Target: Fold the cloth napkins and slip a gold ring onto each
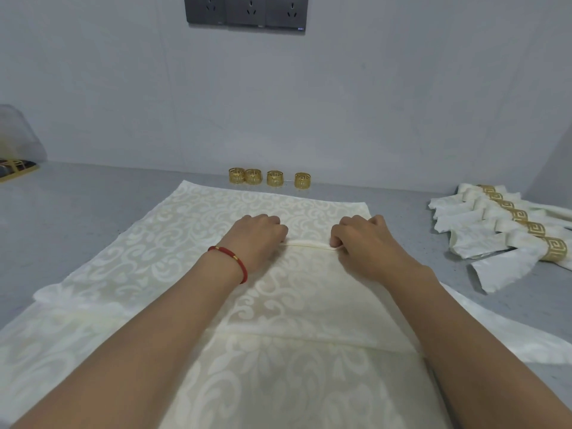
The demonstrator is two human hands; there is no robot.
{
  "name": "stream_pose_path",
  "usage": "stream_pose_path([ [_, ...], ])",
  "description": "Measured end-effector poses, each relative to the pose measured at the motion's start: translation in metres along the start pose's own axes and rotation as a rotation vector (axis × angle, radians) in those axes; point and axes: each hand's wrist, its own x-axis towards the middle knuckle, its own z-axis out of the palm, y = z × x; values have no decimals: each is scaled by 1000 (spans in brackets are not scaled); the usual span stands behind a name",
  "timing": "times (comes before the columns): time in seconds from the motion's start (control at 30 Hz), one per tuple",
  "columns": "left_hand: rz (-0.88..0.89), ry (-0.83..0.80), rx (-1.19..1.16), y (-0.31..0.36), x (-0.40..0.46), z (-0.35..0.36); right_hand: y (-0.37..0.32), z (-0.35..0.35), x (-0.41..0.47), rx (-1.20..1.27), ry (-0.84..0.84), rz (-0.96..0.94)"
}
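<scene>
Both hands, the left hand point(258, 235) and right hand point(360, 239), pinch a small fold in the napkin point(192, 230) spread on the surface point(77, 196). Four gold rings point(269, 178) stand at twelve o'clock; ringed napkins point(501, 230) lie at three.

Both hands are down on the cream patterned napkin point(198, 230) spread across the grey table point(77, 205). The left hand point(258, 236) and right hand point(360, 239) each pinch a raised ridge of fabric that runs between them. Just past the napkin's far edge stand four gold rings point(268, 178) in a row. Right of the napkin, a bunch of finished napkins point(495, 230) lie overlapped, each with a ring on. The left wrist has a red bracelet point(230, 258).
</scene>
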Motion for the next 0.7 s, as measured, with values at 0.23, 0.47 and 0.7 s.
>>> stream_pose_path([
  [0.23, -181, 110, -343, -2, -7, 2, 5, 8, -9, 385, 66, 194],
  [0.47, -149, 99, -184, -1, -7, 2, 6, -9, -13, 195, -22, 87],
  [0.7, 14, -56, -117, 0, -15, -21, -12, -25, -10, -181, -64, -104],
])
